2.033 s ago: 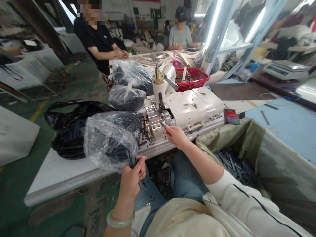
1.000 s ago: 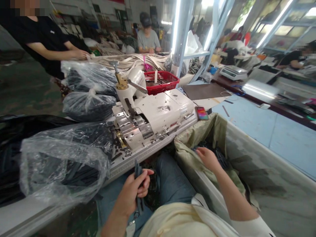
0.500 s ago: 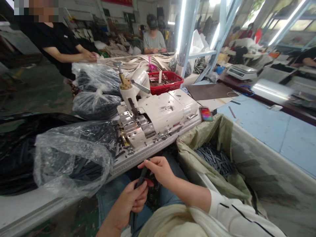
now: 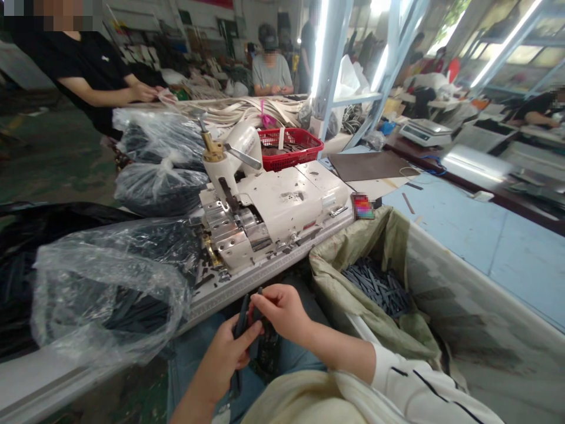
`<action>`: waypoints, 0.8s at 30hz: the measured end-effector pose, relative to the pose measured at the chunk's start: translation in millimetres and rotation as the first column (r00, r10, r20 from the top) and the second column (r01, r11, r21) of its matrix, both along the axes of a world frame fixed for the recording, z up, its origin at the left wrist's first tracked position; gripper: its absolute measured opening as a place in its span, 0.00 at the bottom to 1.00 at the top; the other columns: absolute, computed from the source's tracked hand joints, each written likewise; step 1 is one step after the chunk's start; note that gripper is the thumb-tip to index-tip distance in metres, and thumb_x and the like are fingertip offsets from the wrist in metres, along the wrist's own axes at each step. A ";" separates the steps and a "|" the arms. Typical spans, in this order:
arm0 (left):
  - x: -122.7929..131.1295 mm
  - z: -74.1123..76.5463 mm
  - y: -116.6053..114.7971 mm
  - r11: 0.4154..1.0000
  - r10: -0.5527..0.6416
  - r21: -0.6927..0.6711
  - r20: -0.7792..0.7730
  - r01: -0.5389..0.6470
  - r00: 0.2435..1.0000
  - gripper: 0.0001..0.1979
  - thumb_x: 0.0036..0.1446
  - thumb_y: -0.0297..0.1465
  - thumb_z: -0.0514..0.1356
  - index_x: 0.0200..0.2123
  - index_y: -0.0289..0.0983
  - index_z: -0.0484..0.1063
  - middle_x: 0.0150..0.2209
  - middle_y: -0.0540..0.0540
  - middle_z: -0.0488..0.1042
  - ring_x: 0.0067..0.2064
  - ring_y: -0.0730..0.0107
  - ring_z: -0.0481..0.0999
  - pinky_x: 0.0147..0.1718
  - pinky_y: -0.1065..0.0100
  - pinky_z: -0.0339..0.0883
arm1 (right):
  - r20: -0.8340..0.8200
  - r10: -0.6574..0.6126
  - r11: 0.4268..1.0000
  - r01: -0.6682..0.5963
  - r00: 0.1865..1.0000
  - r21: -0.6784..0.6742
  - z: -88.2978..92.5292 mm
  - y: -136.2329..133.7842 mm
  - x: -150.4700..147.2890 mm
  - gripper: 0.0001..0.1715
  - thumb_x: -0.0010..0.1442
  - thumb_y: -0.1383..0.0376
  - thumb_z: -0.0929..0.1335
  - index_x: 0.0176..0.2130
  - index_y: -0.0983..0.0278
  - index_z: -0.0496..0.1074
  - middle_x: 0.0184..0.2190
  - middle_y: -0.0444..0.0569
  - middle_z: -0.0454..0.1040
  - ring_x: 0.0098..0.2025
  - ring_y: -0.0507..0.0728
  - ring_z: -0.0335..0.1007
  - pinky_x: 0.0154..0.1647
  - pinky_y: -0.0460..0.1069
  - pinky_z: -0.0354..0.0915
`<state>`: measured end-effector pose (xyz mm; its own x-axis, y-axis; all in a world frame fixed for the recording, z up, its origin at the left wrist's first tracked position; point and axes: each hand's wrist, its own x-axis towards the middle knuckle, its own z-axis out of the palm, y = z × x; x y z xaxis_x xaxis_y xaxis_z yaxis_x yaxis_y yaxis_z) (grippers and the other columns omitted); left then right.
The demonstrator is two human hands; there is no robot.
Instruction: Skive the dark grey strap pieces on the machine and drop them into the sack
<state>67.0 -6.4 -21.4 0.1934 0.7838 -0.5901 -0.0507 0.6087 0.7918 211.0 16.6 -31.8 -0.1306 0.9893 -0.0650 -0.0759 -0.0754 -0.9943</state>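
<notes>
At the far left a black bag slumps on the pale desk, and a person in a black shirt stands behind. Next comes a clear plastic bag, its mouth gaping towards the near edge, with dark strips inside; farther back, two filled plastic bags sit one behind the other. The left hand is closed around a bundle of dark strips, held over the lap in front of the desk. The white machine stands beyond, dark scraps scattered along its base. Just beside the bundle, the right hand has a pinching grip — thumb against fingers — on the end of a single strip. Behind the machine is a red basket. To the right, a cloth-lined bin holds a pile of loose strips, near a blue worktop with a scale beyond it.
</notes>
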 end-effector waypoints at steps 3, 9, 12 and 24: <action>-1.1 -3.2 -3.5 0.996 0.083 -0.023 -0.031 -0.084 0.996 0.25 0.35 0.45 0.73 0.31 0.35 0.70 0.17 0.57 0.60 0.15 0.84 0.51 0.13 0.79 0.42 | -0.214 0.148 0.984 -0.165 0.966 -0.064 -3.3 2.1 -2.4 0.25 0.54 0.47 0.70 0.27 0.67 0.75 0.22 0.44 0.71 0.20 0.47 0.60 0.21 0.43 0.57; 17.4 -15.0 0.0 0.984 0.174 -0.030 -0.064 -0.176 0.983 0.27 0.33 0.50 0.72 0.29 0.35 0.71 0.14 0.57 0.58 0.14 0.87 0.46 0.14 0.78 0.36 | -0.540 0.338 0.874 -0.470 0.771 -0.124 -22.5 16.9 15.6 0.31 0.43 0.49 0.77 0.41 0.66 0.76 0.31 0.46 0.76 0.23 0.47 0.66 0.23 0.43 0.64; 33.6 -18.7 12.0 0.982 0.181 -0.039 -0.069 -0.184 0.981 0.28 0.31 0.50 0.73 0.27 0.35 0.70 0.14 0.55 0.60 0.14 0.86 0.47 0.15 0.78 0.37 | -0.581 0.333 0.856 -0.496 0.742 -0.143 -30.6 29.9 32.0 0.31 0.43 0.49 0.77 0.41 0.67 0.77 0.31 0.47 0.76 0.23 0.47 0.67 0.25 0.43 0.65; 66.5 -34.6 56.3 0.981 0.154 -0.090 -0.153 -0.169 0.976 0.32 0.27 0.52 0.73 0.30 0.35 0.69 0.11 0.60 0.53 0.13 0.87 0.47 0.13 0.80 0.39 | -0.622 0.135 0.861 -0.402 0.771 -0.312 -61.7 63.0 54.1 0.28 0.41 0.51 0.78 0.35 0.70 0.77 0.28 0.47 0.76 0.21 0.46 0.65 0.23 0.43 0.62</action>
<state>133.5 50.0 -56.0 -0.0245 0.7320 -0.6809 -0.0443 0.6796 0.7322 265.1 79.6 -93.5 -0.5309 0.8020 -0.2740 -0.5188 -0.5631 -0.6432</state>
